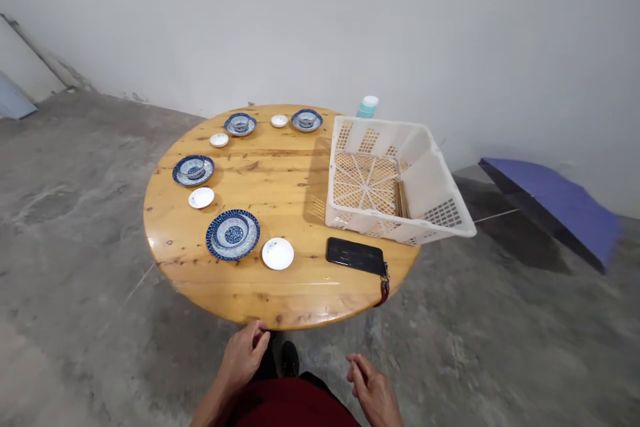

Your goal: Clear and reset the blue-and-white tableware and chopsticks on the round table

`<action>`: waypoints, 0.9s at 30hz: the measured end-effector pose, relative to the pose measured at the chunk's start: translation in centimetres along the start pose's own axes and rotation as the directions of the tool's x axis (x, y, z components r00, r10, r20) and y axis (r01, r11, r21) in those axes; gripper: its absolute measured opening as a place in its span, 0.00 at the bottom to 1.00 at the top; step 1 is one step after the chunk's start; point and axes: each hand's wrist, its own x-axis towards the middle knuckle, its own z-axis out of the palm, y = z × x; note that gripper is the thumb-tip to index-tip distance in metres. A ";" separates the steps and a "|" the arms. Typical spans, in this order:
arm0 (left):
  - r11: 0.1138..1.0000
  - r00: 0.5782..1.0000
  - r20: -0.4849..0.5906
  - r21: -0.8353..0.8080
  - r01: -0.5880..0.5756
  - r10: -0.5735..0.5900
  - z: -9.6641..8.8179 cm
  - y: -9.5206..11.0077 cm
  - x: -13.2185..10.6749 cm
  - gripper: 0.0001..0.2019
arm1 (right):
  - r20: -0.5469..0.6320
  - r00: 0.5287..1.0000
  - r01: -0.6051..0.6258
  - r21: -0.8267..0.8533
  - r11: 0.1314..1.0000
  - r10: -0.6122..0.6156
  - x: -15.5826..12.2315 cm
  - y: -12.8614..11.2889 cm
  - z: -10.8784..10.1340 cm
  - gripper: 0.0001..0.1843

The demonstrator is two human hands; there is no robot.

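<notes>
My left hand (245, 351) hangs at the table's front edge, empty, its fingers loosely bent and the thumb apart. Lower right, away from the table, my right hand (369, 383) is also empty, with relaxed, half-curled fingers. Nearest to them on the round wooden table (300, 307) are a blue-and-white plate with a bowl (233, 234) on it and a small white dish (278, 253). Similar settings follow the left and far rim: one plate with a bowl (193, 169), another bowl on a plate (241, 123) and a third (307, 120), with white dishes (201, 197) between them.
A white plastic basket (425, 230) stands at the table's right side, with chopsticks (402, 200) inside. In front of it lies a black phone (355, 255) with a strap over the edge. Behind is a turquoise container (367, 107). A purple umbrella (555, 203) rests on the floor.
</notes>
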 end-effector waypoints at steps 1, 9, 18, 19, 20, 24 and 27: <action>1.000 1.000 -0.007 0.009 0.002 -0.002 0.3 0.2 -0.4 0.17 | 0.001 1.000 -0.022 0.014 1.000 0.022 -0.7 0.7 0.0 0.33; 0.995 0.992 -0.084 0.021 0.093 -0.091 2.6 0.0 -5.0 0.17 | 0.113 0.992 0.050 0.013 0.999 -0.051 -0.3 0.7 0.6 0.30; 0.988 0.982 -0.105 -0.008 0.154 -0.154 4.3 -0.2 -8.5 0.16 | 0.214 0.948 0.255 -0.055 0.965 -0.238 0.7 -0.1 0.6 0.28; 0.988 0.984 -0.096 -0.001 0.154 -0.153 4.3 -0.2 -8.6 0.16 | 0.223 0.947 0.250 -0.060 0.967 -0.231 0.4 0.2 0.6 0.28; 0.988 0.985 -0.090 0.003 0.152 -0.151 4.1 -0.1 -8.7 0.16 | 0.229 0.949 0.235 -0.063 0.970 -0.215 0.1 0.5 0.7 0.28; 0.990 0.986 -0.090 0.002 0.138 -0.137 2.8 -0.2 -8.6 0.16 | 0.237 0.962 0.157 -0.075 0.985 -0.136 -1.5 1.5 1.4 0.29; 0.992 0.989 -0.089 0.022 0.124 -0.122 1.2 -1.4 -8.5 0.17 | 0.248 0.959 0.160 -0.087 0.983 -0.134 -2.0 0.9 2.8 0.28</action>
